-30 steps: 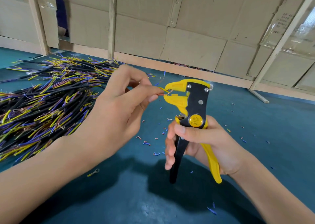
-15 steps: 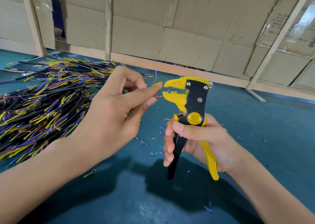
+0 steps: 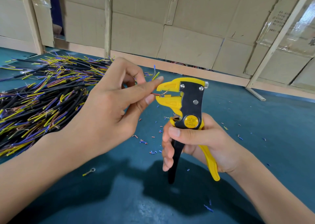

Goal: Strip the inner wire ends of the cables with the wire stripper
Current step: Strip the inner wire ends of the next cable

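- While the right hand point(image 3: 201, 138) grips the wire stripper point(image 3: 187, 114) upright above the table point(image 3: 255, 155), thumb across its handles, the yellow jaws stand slightly apart.
- Left hand point(image 3: 109, 111): thumb & forefinger pinch a red inner wire point(image 3: 156, 94), bare copper end btwn the jaws.
- Cable pile point(image 3: 42, 97) lies at left; insulation bits point(image 3: 146, 142) scattered nearby.

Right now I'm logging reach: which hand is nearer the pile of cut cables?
Left. The left hand is right beside the pile of cut cables, overlapping its edge in the view while pinching a wire. The right hand holds the wire stripper farther away.
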The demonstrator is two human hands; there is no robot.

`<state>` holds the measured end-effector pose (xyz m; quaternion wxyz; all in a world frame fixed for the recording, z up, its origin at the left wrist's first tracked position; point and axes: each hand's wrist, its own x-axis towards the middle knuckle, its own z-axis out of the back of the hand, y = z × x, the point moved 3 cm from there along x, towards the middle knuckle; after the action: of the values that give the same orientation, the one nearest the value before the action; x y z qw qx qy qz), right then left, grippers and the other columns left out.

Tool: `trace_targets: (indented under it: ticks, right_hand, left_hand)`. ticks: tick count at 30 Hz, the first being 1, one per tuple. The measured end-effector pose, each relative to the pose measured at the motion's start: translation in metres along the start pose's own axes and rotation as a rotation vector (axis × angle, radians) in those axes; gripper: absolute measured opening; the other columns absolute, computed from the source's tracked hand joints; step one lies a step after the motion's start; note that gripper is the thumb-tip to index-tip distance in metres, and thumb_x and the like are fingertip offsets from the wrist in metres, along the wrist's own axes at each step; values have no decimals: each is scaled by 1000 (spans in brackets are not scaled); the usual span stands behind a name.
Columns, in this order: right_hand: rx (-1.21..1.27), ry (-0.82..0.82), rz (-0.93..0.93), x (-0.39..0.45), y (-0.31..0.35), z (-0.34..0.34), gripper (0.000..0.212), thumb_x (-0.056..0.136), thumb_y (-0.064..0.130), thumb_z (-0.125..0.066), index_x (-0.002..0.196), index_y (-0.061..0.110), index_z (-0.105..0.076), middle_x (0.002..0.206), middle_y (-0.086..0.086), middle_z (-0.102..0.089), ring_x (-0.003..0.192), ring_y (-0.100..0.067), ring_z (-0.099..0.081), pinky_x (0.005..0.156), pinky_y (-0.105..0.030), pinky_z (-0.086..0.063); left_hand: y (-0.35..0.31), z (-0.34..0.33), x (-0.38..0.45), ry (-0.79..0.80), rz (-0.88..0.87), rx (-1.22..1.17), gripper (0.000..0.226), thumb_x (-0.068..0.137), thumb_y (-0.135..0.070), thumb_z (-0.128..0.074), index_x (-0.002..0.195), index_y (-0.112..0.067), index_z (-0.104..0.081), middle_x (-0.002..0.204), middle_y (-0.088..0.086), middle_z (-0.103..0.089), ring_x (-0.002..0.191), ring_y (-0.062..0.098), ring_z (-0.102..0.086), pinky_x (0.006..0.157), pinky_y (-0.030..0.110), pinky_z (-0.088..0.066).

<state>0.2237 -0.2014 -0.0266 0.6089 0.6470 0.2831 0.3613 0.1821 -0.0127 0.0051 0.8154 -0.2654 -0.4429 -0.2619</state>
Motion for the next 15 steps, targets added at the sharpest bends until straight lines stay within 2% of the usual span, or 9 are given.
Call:
trace_targets:
  ticks: [3, 6, 10, 15]
  right_hand:
    - [0, 2, 3, 0, 1, -1, 14, 96, 10, -61, 91, -2, -66, 73, -13, -63, 64, -34, -64, 69, -50, -55]
    - [-13, -1, 13, 1, 2, -3, 15, 95, 10, -62, 85, 0, -65, 71, -14, -61, 63, -34, -62, 69, -50, -55]
    - [-25, -1, 37, 2, 0, -4, 20, 97, 9, -60, 77, 3, -62, 70, -12, -60, 62, -33, -61, 69, -50, -55]
    - [-12, -38, 49, 3, -3, -7, 21, 94, 10, -62, 73, 5, -60, 65, -11, -55, 55, -31, -58, 62, -52, -51]
  left_hand:
    - [-2, 1, 0, 3, -7, -10, 34, 97, -5, -58, 130, -1, -61, 101, 16, -46, 80, 29, -52, 70, 34, -43]
    - [-3, 1, 1, 15, -13, -18, 35, 97, -3, -56, 131, 1, -59, 101, 17, -45, 82, 28, -52, 74, 31, -43]
    - [-5, 1, 0, 20, 2, -37, 35, 98, -3, -54, 133, 1, -58, 102, 17, -44, 84, 27, -52, 72, 35, -42]
    - [-7, -1, 0, 18, 10, -53, 36, 97, -1, -53, 133, 2, -58, 102, 18, -44, 85, 26, -51, 73, 33, -43]
